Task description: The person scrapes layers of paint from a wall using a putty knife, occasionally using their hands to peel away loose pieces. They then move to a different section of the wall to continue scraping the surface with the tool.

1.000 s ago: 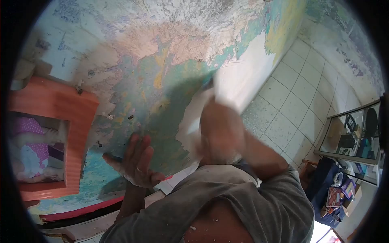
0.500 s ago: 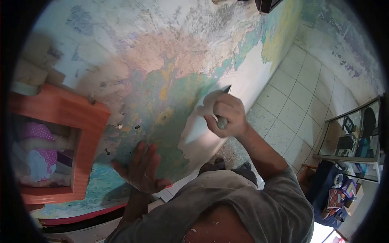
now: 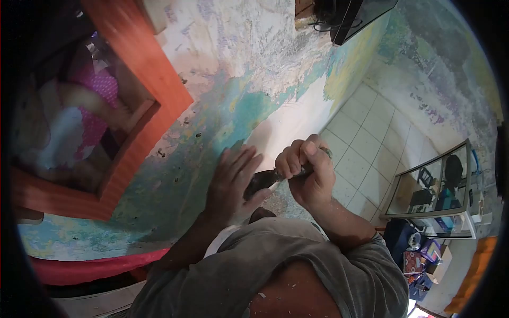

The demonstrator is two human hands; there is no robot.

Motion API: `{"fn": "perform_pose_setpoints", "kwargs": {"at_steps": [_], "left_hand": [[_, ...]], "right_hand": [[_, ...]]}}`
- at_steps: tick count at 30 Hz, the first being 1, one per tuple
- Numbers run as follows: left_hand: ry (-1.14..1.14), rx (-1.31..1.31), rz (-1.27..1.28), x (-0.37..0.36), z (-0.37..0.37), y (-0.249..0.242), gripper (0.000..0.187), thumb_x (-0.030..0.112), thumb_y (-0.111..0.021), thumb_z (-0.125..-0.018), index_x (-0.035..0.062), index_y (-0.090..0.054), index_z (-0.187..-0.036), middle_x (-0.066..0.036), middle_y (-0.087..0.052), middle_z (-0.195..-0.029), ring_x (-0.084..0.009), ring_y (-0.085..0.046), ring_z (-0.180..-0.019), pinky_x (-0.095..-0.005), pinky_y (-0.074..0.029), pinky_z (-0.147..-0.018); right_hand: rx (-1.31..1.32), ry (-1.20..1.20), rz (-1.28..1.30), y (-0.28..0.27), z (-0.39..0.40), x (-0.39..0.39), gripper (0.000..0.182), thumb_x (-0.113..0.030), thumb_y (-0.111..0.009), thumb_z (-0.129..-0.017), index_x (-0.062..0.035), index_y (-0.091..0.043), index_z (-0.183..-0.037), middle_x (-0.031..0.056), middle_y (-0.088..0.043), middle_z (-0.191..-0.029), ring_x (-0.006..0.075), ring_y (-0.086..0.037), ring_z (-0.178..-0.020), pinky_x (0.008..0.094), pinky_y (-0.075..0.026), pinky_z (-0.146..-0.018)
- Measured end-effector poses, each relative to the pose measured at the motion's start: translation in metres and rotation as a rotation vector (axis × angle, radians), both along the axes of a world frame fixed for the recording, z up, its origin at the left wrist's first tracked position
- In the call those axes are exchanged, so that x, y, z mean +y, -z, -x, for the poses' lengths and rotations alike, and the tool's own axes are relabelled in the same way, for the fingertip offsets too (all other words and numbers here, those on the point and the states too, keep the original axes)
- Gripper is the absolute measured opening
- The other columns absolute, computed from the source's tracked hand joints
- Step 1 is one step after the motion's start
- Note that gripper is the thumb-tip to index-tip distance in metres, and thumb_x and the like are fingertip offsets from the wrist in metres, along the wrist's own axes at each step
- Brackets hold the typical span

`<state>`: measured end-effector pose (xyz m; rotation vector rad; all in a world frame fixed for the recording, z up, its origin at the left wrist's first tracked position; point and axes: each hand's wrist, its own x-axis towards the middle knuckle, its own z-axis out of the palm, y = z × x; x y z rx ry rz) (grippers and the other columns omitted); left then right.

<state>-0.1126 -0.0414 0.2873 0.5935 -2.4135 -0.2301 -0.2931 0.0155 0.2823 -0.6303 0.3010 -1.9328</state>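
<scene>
My right hand (image 3: 308, 172) is closed around the handle of a scraper, held in front of my body beside the wall (image 3: 212, 114). Its dark blade (image 3: 263, 182) points left toward my left hand (image 3: 230, 183). That hand is open, fingers stretched upward and thumb reaching below the blade, whose far end is hidden behind the palm. Patches of green, pink and white paint are flaking on the wall, with a smooth pale area (image 3: 297, 119) beyond my hands.
An orange frame (image 3: 175, 98) around an opening or picture is at the left. A black screen (image 3: 366, 21) is at the top. Tiled floor (image 3: 360, 138) runs along the wall. A glass cabinet (image 3: 429, 217) and a heap of boxes (image 3: 413, 262) stand at the right.
My right hand has drawn the scraper back from the wall and turned its blade leftward. My left hand has moved right, up to the blade. The view has shifted left.
</scene>
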Motion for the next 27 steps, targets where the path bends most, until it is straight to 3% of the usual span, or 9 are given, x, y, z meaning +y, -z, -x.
{"fn": "perform_pose_setpoints", "kwargs": {"at_steps": [8,11,14,15,17,21,22,25,27], "left_hand": [[0.281,0.126,-0.162,0.001,0.035,0.003,0.046,0.012,-0.069,-0.083,-0.0016,-0.055,-0.124,-0.018,-0.061,-0.128,-0.0341,-0.061,-0.118,-0.0512,-0.040,-0.108],[0.255,0.197,-0.279,-0.003,0.046,0.019,0.042,0.007,-0.066,-0.079,-0.0037,-0.056,-0.119,-0.020,-0.065,-0.114,-0.0373,-0.064,-0.104,-0.0488,-0.049,-0.097],[0.242,0.157,-0.218,-0.018,0.052,0.026,0.038,0.001,-0.062,-0.074,0.0029,-0.060,-0.112,-0.015,-0.060,-0.082,-0.0353,-0.062,-0.078,-0.0470,-0.050,-0.068],[0.223,0.162,-0.227,-0.018,0.054,0.024,0.038,0.001,-0.062,-0.074,0.0029,-0.060,-0.112,-0.015,-0.060,-0.082,-0.0353,-0.062,-0.078,-0.0470,-0.050,-0.068],[0.156,0.079,-0.246,-0.021,0.056,0.021,0.031,0.000,-0.061,-0.076,0.0055,-0.062,-0.106,-0.013,-0.062,-0.083,-0.0333,-0.063,-0.080,-0.0452,-0.051,-0.068],[0.115,-0.050,-0.212,-0.009,0.088,0.015,0.030,0.002,-0.064,-0.074,0.0077,-0.063,-0.103,-0.012,-0.065,-0.085,-0.0322,-0.066,-0.085,-0.0454,-0.052,-0.080],[0.090,-0.071,-0.207,-0.006,0.098,0.025,0.028,0.002,-0.065,-0.072,0.0093,-0.064,-0.100,-0.010,-0.067,-0.087,-0.0312,-0.067,-0.089,-0.0438,-0.051,-0.094],[0.005,-0.100,-0.193,0.001,0.122,0.035,0.026,0.005,-0.066,-0.072,0.0090,-0.064,-0.098,-0.009,-0.068,-0.089,-0.0309,-0.067,-0.092,-0.0436,-0.047,-0.103],[-0.026,0.010,-0.212,0.008,0.131,0.031,0.025,0.008,-0.067,-0.073,0.0087,-0.065,-0.098,-0.009,-0.068,-0.087,-0.0288,-0.067,-0.091,-0.0428,-0.050,-0.097]], "right_hand": [[0.148,0.176,0.080,-0.009,-0.001,0.016,0.025,-0.020,-0.058,-0.098,-0.0037,-0.050,-0.081,0.0108,-0.052,-0.072,0.0194,-0.050,-0.069,0.0363,-0.043,-0.071],[0.227,0.209,0.102,-0.007,-0.004,0.019,0.022,-0.017,-0.062,-0.096,-0.0028,-0.053,-0.082,0.0117,-0.056,-0.077,0.0204,-0.054,-0.073,0.0369,-0.045,-0.074],[0.849,0.374,-0.006,-0.006,0.017,0.023,0.017,-0.010,-0.076,-0.086,-0.0023,-0.061,-0.083,0.0118,-0.062,-0.090,0.0229,-0.061,-0.082,0.0358,-0.051,-0.076],[0.853,0.352,-0.008,-0.012,0.029,0.027,0.017,-0.010,-0.076,-0.086,-0.0023,-0.061,-0.083,0.0118,-0.062,-0.090,0.0229,-0.061,-0.082,0.0358,-0.051,-0.076],[1.443,0.448,-0.068,-0.036,0.051,0.033,0.017,-0.011,-0.078,-0.082,-0.0037,-0.062,-0.082,0.0110,-0.062,-0.090,0.0220,-0.062,-0.080,0.0332,-0.052,-0.072],[1.923,0.194,-0.177,-0.057,0.097,0.039,0.022,-0.011,-0.077,-0.080,-0.0059,-0.063,-0.096,0.0131,-0.064,-0.093,0.0284,-0.067,-0.080,0.0388,-0.054,-0.066],[1.941,0.148,-0.138,-0.059,0.106,0.037,0.022,-0.011,-0.077,-0.080,-0.0059,-0.063,-0.096,0.0131,-0.064,-0.093,0.0284,-0.067,-0.080,0.0388,-0.054,-0.066],[2.087,-0.062,-0.278,-0.056,0.125,0.033,0.023,-0.011,-0.074,-0.081,-0.0063,-0.061,-0.099,0.0138,-0.065,-0.091,0.0306,-0.067,-0.079,0.0415,-0.054,-0.064],[2.013,0.023,-0.180,-0.046,0.134,0.028,0.021,-0.011,-0.072,-0.083,-0.0054,-0.060,-0.098,0.0147,-0.065,-0.087,0.0303,-0.067,-0.074,0.0420,-0.053,-0.062]]}}
